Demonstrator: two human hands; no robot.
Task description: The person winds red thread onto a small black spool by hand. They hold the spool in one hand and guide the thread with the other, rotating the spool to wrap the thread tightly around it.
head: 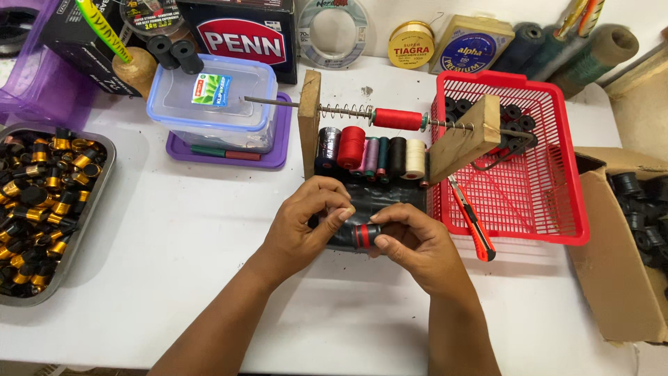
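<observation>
**Both hands on a red-wrapped black tube**

The right hand (417, 240) and left hand (309, 219) meet low over the white surface (174, 237), fingers curled shut around a short black tube (362, 237) with a red thread band. It lies level between them, just in front of a wooden thread jig (309, 122) carrying a red spool (396, 118). A red basket (536, 181) stands to the right, an orange utility knife (473, 223) against it.
</observation>
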